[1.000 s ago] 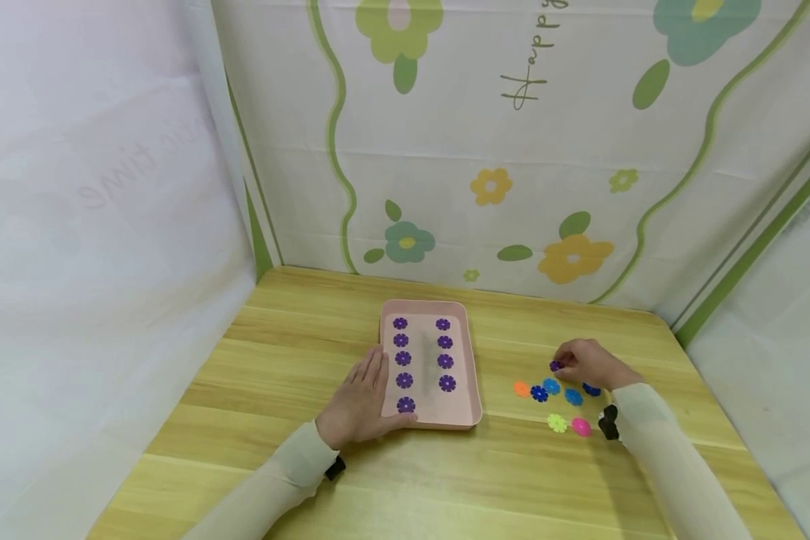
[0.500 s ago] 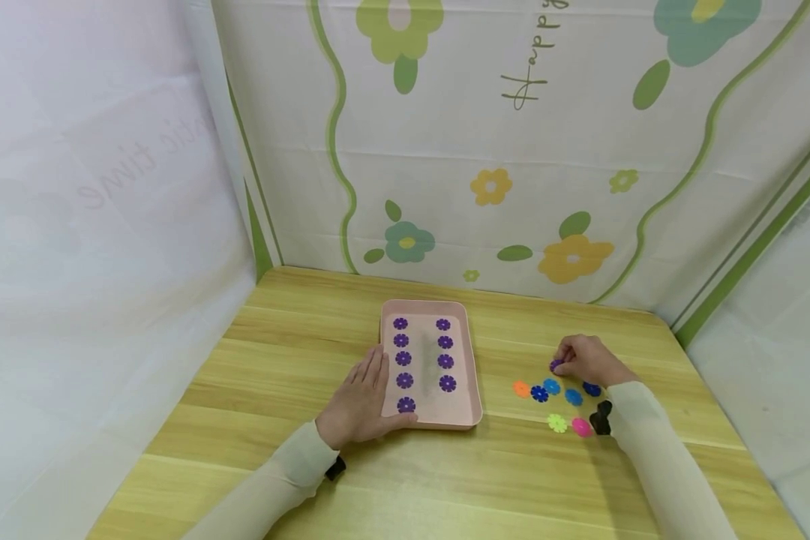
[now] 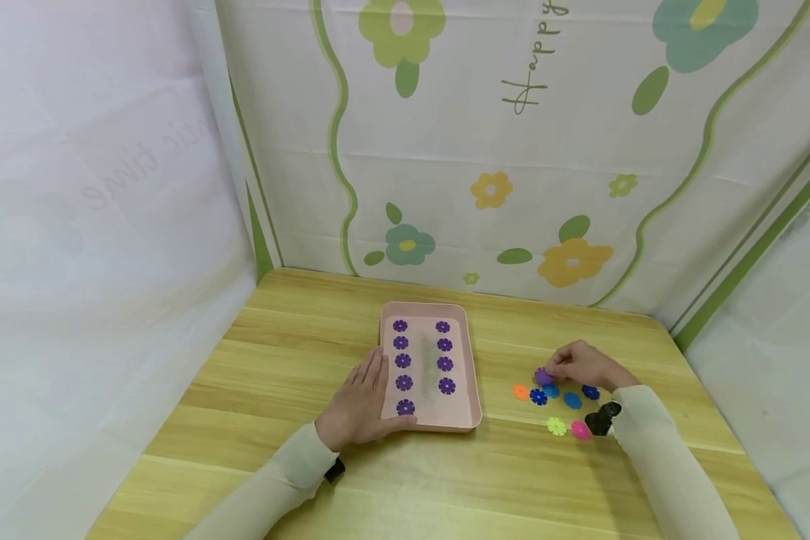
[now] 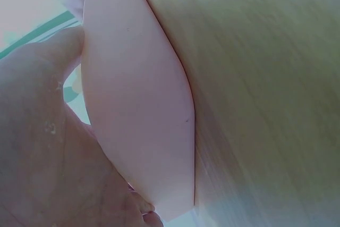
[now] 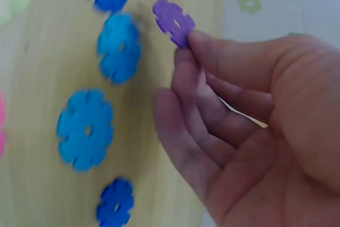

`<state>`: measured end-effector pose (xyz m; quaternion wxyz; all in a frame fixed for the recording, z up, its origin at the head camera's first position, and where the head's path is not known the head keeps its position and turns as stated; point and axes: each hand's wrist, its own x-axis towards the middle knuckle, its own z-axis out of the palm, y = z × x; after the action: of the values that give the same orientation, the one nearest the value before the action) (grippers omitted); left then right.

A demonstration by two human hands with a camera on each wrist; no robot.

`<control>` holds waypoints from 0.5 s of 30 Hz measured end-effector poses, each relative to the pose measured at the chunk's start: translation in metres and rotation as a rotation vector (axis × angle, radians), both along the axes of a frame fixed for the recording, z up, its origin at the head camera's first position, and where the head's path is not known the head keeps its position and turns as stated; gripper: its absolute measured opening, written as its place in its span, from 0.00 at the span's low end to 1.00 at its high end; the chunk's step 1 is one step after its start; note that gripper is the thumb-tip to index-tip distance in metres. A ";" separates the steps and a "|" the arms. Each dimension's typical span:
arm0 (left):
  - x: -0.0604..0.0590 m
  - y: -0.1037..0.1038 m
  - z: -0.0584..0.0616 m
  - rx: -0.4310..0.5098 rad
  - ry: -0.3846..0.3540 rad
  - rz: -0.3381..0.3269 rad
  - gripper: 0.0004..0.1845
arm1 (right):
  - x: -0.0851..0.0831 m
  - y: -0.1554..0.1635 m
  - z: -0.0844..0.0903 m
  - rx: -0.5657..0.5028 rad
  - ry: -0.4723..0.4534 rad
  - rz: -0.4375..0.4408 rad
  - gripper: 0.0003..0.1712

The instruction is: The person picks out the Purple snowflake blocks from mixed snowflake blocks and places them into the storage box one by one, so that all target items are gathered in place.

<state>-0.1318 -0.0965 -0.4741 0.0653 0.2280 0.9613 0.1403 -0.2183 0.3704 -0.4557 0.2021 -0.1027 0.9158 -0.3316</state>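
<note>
Purple flower (image 3: 543, 376), pinched in the right hand's (image 3: 583, 365) fingertips (image 5: 199, 43), hung above the blue ones (image 3: 561, 395), while the left hand (image 3: 360, 403) pressed flat, fingers together, on the pink tray's (image 3: 474, 375) edge.

The tray (image 3: 474, 360) sits on the table (image 3: 277, 375) in front of me, near the middle. In the tray two rows of flower pieces (image 3: 403, 363) run away from me: five along its left side, four along its right. My left hand (image 3: 359, 405) rests flat against the tray's near left edge, thumb along the front rim. Well to the right of the tray, loose flower pieces (image 3: 572, 400) lie scattered on the table. My right hand (image 3: 583, 366) is just behind that scatter, pinching one flower piece (image 5: 173, 22) just above the pieces nearest the tray. Two more pieces (image 3: 556, 426) lie nearer me than the rest.
</note>
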 end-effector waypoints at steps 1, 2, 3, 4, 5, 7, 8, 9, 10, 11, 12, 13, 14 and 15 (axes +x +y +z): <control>0.000 0.000 0.000 0.004 0.000 0.002 0.66 | 0.001 -0.003 0.002 -0.031 -0.029 0.026 0.14; 0.000 0.000 -0.001 0.004 0.000 0.003 0.66 | 0.001 -0.007 0.005 -0.064 -0.063 0.041 0.15; 0.000 0.000 -0.001 0.015 0.003 0.003 0.66 | 0.001 -0.012 0.007 -0.087 -0.085 0.062 0.16; 0.000 0.000 -0.001 0.011 0.004 0.005 0.66 | 0.002 -0.016 0.010 -0.105 -0.106 0.078 0.16; 0.000 0.000 -0.001 0.009 0.002 0.007 0.66 | 0.002 -0.022 0.013 -0.123 -0.125 0.099 0.16; 0.000 0.000 -0.001 0.010 0.006 0.008 0.66 | 0.002 -0.034 0.017 -0.146 -0.158 0.129 0.15; 0.000 0.000 0.000 0.011 0.008 0.009 0.66 | 0.002 -0.041 0.019 -0.152 -0.171 0.141 0.14; 0.000 0.000 0.000 0.012 0.011 0.010 0.66 | 0.001 -0.048 0.022 -0.151 -0.174 0.153 0.12; -0.001 0.000 0.000 0.005 0.012 0.010 0.66 | 0.001 -0.055 0.024 -0.153 -0.182 0.163 0.11; -0.001 0.000 -0.001 0.010 0.013 0.009 0.66 | 0.001 -0.063 0.027 -0.151 -0.188 0.174 0.10; 0.000 0.000 -0.001 0.008 0.015 0.008 0.66 | 0.001 -0.071 0.029 -0.143 -0.183 0.188 0.09; 0.000 0.000 -0.001 0.010 0.016 0.008 0.66 | 0.001 -0.079 0.032 -0.135 -0.174 0.204 0.09; -0.001 0.000 -0.001 0.007 0.015 0.007 0.66 | 0.001 -0.086 0.035 -0.127 -0.166 0.225 0.08; -0.001 0.000 -0.002 0.007 0.016 0.006 0.66 | 0.001 -0.094 0.037 -0.119 -0.158 0.241 0.08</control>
<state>-0.1324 -0.0967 -0.4756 0.0564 0.2265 0.9619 0.1423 -0.2172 0.2769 -0.4188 0.3052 -0.1972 0.8570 -0.3654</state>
